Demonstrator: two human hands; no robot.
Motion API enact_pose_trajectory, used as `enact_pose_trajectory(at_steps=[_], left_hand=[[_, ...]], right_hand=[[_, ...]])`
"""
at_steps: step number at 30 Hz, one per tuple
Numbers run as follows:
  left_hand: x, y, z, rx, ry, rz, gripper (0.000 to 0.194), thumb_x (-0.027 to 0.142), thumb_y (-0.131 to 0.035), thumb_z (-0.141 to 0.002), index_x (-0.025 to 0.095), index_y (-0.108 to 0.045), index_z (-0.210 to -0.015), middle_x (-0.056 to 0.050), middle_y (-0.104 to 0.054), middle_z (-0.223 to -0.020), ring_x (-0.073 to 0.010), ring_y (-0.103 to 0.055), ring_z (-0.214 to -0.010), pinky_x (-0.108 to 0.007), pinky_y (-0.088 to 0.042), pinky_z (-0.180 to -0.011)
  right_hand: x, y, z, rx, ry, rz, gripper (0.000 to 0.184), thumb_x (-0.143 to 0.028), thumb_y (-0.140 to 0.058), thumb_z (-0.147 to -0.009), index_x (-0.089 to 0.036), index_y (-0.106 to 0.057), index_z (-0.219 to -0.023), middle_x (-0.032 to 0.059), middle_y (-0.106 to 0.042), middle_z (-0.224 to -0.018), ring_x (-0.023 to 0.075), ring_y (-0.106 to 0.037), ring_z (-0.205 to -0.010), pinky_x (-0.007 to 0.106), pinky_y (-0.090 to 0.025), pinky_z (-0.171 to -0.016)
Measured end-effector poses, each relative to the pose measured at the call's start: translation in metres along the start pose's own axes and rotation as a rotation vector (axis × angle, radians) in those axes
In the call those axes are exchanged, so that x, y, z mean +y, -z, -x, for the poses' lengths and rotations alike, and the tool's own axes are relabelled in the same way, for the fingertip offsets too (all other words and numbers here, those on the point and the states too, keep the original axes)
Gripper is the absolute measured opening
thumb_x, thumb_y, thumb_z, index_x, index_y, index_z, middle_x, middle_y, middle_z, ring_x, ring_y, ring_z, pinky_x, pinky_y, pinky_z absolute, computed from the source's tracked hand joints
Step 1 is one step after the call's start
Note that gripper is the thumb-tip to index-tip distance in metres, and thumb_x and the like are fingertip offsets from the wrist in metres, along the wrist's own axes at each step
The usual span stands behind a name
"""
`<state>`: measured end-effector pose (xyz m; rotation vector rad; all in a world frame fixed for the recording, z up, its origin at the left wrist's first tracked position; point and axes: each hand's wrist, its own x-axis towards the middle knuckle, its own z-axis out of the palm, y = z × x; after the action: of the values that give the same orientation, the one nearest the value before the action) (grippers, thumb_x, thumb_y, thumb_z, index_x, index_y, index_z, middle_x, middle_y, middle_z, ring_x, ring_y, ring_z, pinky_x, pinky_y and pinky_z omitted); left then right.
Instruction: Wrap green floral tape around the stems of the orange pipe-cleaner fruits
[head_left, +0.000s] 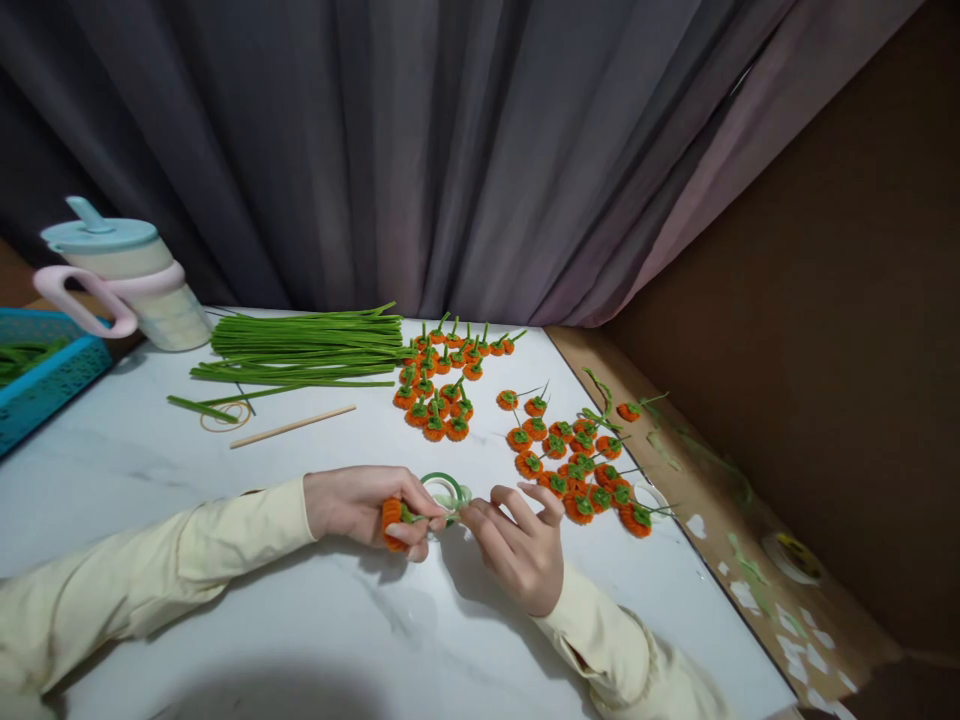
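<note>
Between the thumb and fingers of my left hand (360,505) is a small orange fuzzy pumpkin (392,524), its green stem pointing right. My right hand (521,550) pinches pale green tape (455,512) close to that stem, with its other fingers raised and bent. Just behind the fingertips is a green tape roll (441,478), partly covered by the hands. Finished-looking orange pumpkins with thick green stems (435,425) stand in a group behind. More pumpkins, with green tops and thin wire ends (577,468), lie to the right.
Green pipe cleaners (307,342) lie in a bundle at the back, near a wooden stick (292,426) and a rubber band (225,417). A handled tumbler (169,310) and a blue basket (60,390) occupy the left. Paper scraps (742,596) litter the brown surface at right.
</note>
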<state>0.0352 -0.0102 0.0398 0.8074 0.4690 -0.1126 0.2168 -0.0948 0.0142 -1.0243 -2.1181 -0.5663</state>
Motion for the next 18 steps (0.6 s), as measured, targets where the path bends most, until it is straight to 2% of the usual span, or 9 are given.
enact_pose_trajectory(at_steps=[6,9,12,14,18], left_hand=[[0.001,0.001,0.0,0.012,0.04,0.16,0.009,0.01,-0.051,-0.07,0.014,-0.055,-0.063,0.007,-0.033,-0.042,-0.0077,-0.015,-0.04,-0.025,-0.033,-0.054],[0.003,0.001,0.001,0.003,0.014,0.155,0.007,0.011,-0.052,-0.07,0.012,-0.056,-0.064,0.006,-0.035,-0.045,-0.0073,-0.018,-0.041,-0.024,-0.033,-0.055],[0.004,0.001,0.002,0.002,-0.025,0.123,0.007,0.013,-0.055,-0.071,0.013,-0.056,-0.064,0.006,-0.037,-0.046,-0.0082,-0.024,-0.042,-0.025,-0.035,-0.057],[0.004,0.001,0.002,0.005,-0.035,0.107,0.009,0.015,-0.056,-0.071,0.013,-0.055,-0.062,0.005,-0.038,-0.046,-0.0086,-0.028,-0.043,-0.025,-0.036,-0.058],[0.0,0.003,-0.001,0.001,-0.044,0.091,0.008,0.014,-0.055,-0.072,0.013,-0.054,-0.065,0.005,-0.039,-0.045,-0.0092,-0.034,-0.044,-0.026,-0.038,-0.061]], right_hand=[[0.004,-0.002,0.001,-0.009,-0.1,0.085,0.014,-0.013,-0.057,-0.085,-0.018,-0.058,-0.073,-0.002,-0.063,-0.061,0.0163,-0.06,-0.073,0.037,-0.028,-0.084],[0.009,-0.002,-0.003,-0.022,-0.127,0.099,0.007,-0.024,-0.057,-0.087,-0.019,-0.061,-0.085,0.0008,-0.068,-0.074,0.0181,-0.058,-0.077,0.037,-0.028,-0.083],[0.011,0.0,-0.008,-0.05,-0.118,0.055,0.021,-0.033,-0.055,-0.089,-0.02,-0.061,-0.103,0.0037,-0.07,-0.091,0.0198,-0.056,-0.084,0.038,-0.027,-0.085],[0.009,0.001,-0.01,-0.07,-0.087,0.008,0.024,-0.035,-0.054,-0.089,-0.02,-0.061,-0.105,0.0041,-0.07,-0.096,0.0201,-0.055,-0.087,0.038,-0.027,-0.086],[0.006,0.0,-0.008,-0.1,0.002,-0.053,0.018,-0.016,-0.045,-0.091,-0.017,-0.063,-0.094,0.0023,-0.07,-0.093,0.0183,-0.056,-0.089,0.038,-0.027,-0.087]])
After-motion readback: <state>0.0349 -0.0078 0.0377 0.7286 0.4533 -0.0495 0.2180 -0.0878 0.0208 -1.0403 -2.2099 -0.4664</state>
